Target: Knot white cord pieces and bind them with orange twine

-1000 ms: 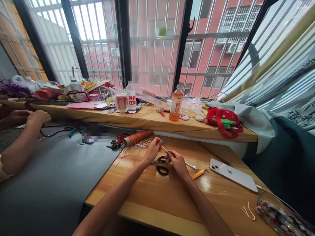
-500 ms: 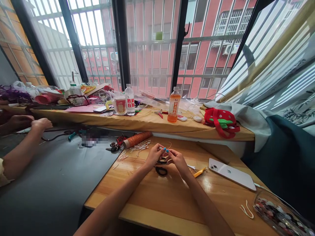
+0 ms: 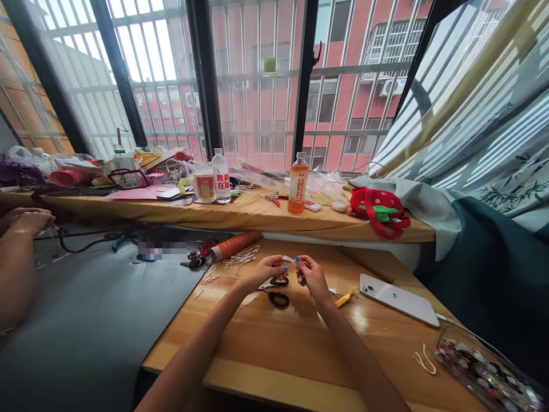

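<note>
A slim white strip (image 3: 289, 260) hangs in the air between the person's hands, above the wooden table (image 3: 257, 357). I'd judge it very light and soft, apt to bend rather than break, and small enough to slip away; the ends look the best place to take hold, between thumb and fingertip.

The right hand (image 3: 311, 276) has its thumb, blue-nailed, closed on the near-right end in a narrow pinch, other fingers curled beneath. The left hand (image 3: 271, 269) reaches the opposite end, fingers bent and barely apart; from here I can't tell whether they grip it or only touch it.

Just below the hands lie scissors (image 3: 271, 295) with black handles. White cords (image 3: 239, 260) are strewn beside an orange thread spool (image 3: 235, 246) to the left; a yellow-handled tool (image 3: 344, 299) and a phone (image 3: 398, 299) lie to the right.
</note>
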{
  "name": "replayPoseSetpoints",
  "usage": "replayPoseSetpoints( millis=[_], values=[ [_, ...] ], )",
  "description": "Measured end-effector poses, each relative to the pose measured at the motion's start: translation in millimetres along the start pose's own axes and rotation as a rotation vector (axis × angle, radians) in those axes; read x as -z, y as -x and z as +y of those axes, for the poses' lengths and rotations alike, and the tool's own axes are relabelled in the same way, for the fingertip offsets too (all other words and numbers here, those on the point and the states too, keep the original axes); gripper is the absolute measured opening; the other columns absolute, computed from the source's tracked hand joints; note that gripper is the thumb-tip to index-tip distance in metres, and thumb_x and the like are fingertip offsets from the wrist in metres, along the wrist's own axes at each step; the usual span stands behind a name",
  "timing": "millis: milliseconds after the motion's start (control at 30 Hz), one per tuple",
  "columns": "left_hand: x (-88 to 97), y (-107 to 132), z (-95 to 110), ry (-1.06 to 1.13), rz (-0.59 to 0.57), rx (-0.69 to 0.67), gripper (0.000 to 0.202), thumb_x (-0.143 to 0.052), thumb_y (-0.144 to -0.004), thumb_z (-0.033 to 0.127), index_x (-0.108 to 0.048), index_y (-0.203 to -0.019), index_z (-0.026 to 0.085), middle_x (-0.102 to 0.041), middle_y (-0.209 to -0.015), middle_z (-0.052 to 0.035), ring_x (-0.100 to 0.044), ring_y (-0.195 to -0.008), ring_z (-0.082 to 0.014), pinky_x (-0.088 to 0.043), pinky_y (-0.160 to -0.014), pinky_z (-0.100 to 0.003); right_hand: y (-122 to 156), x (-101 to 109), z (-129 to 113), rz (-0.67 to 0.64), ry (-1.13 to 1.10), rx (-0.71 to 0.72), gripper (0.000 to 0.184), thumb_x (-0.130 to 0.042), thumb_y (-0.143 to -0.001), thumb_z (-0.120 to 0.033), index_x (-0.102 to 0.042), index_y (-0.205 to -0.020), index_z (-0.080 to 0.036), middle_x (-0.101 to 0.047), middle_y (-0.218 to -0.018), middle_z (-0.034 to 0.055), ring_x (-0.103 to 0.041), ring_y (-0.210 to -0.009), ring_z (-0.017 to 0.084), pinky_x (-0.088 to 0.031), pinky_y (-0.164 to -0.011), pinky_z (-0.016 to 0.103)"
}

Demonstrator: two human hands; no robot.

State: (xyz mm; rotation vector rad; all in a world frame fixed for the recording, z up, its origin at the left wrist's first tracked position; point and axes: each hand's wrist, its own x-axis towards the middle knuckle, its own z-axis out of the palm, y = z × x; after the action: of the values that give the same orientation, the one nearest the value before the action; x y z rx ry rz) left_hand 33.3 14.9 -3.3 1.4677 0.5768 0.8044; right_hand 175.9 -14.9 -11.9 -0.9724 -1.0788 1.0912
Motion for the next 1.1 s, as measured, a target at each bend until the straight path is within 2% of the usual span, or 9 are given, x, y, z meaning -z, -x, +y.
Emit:
replayPoseSetpoints(
  millis=[167,400,500,567,633,733,800,967,1100],
  values=[
    [2.6,2,1,0.017,-0.035,0.110,0.049,-0.046,-0.071,0.050,-0.057,-0.092,0.007,-0.056,-0.066,-0.0046,-0.047,-0.048,-0.0061,-0.034,-0.051,-0.021,-4,5,0,0.071,0.102,0.090,0.032,-0.057,-0.062,-0.047,-0.050,-0.068,-0.016,-0.042,-0.046,-0.0069,-0.033,-0.035,0.004,-0.023,-0.033,0.017],
    [3.8,2,1,-0.130,-0.060,0.100,0.032,-0.056,-0.066,0.036,-0.059,-0.081,0.008,-0.051,-0.057,0.0009,-0.043,-0.048,-0.0055,-0.031,-0.046,-0.017,-1,2,-3,0.093,0.226,0.137,0.031,-0.052,-0.066,-0.048,-0.050,-0.069,-0.018,-0.042,-0.047,-0.0064,-0.034,-0.037,0.005,-0.025,-0.035,0.019],
    [6.7,0,-4,-0.398,-0.055,0.094,0.027,-0.050,-0.070,0.033,-0.060,-0.078,0.009,-0.049,-0.054,0.0024,-0.040,-0.045,-0.0057,-0.030,-0.044,-0.017,4,-2,-8,-0.072,0.295,0.128,0.030,-0.047,-0.070,-0.047,-0.052,-0.069,-0.018,-0.041,-0.047,-0.0062,-0.033,-0.037,0.006,-0.025,-0.036,0.019],
    [11.0,-1,-4,-0.664,-0.016,0.004,0.023,-0.045,-0.073,0.027,-0.061,-0.072,0.010,-0.050,-0.054,0.0026,-0.041,-0.048,-0.0065,-0.031,-0.047,-0.017,7,-4,-12,-0.240,0.466,0.154,0.028,-0.043,-0.073,-0.043,-0.055,-0.068,-0.017,-0.046,-0.048,-0.0039,-0.039,-0.040,0.008,-0.029,-0.040,0.020],
    [15.6,1,-2,-0.938,0.026,-0.127,0.023,-0.041,-0.076,0.020,-0.062,-0.071,0.012,-0.053,-0.058,0.0017,-0.046,-0.054,-0.0079,-0.034,-0.053,-0.017,9,-4,-13,-0.330,0.714,0.246,0.026,-0.041,-0.075,-0.035,-0.059,-0.068,-0.017,-0.055,-0.056,0.0007,-0.048,-0.051,0.012,-0.034,-0.049,0.022],
    [15.9,5,3,-1.300,0.044,-0.224,0.020,-0.040,-0.077,0.016,-0.061,-0.078,0.016,-0.058,-0.069,-0.0006,-0.051,-0.064,-0.0102,-0.036,-0.059,-0.018,10,-3,-8,-0.284,1.038,0.360,0.026,-0.038,-0.077,-0.026,-0.061,-0.069,-0.017,-0.063,-0.072,0.0063,-0.054,-0.067,0.016,-0.035,-0.061,0.024],
    [9.1,8,5,-1.509,0.054,-0.251,0.017,-0.041,-0.077,0.016,-0.058,-0.078,0.016,-0.057,-0.074,-0.0023,-0.051,-0.068,-0.0123,-0.037,-0.059,-0.020,8,-3,-3,-0.209,1.115,0.334,0.029,-0.035,-0.077,-0.025,-0.060,-0.066,-0.017,-0.063,-0.071,0.0077,-0.055,-0.066,0.016,-0.035,-0.060,0.024],
    [-19.3,13,5,-1.717,0.241,-0.375,0.012,-0.041,-0.076,0.013,-0.053,-0.078,0.016,-0.055,-0.076,-0.0045,-0.049,-0.077,-0.0170,-0.039,-0.060,-0.024,5,-4,6,0.063,0.849,0.155,0.029,-0.036,-0.074,-0.035,-0.052,-0.056,-0.018,-0.055,-0.050,0.0024,-0.049,-0.048,0.014,-0.032,-0.047,0.023],
    [-34.4,13,-1,-1.680,0.180,-0.512,0.015,-0.040,-0.075,0.010,-0.054,-0.080,0.014,-0.057,-0.078,-0.0059,-0.048,-0.080,-0.0186,-0.039,-0.066,-0.028,4,-3,9,0.190,0.477,0.022,0.030,-0.043,-0.065,-0.047,-0.046,-0.055,-0.019,-0.041,-0.041,-0.0045,-0.035,-0.034,0.009,-0.024,-0.036,0.022]
  ],
)
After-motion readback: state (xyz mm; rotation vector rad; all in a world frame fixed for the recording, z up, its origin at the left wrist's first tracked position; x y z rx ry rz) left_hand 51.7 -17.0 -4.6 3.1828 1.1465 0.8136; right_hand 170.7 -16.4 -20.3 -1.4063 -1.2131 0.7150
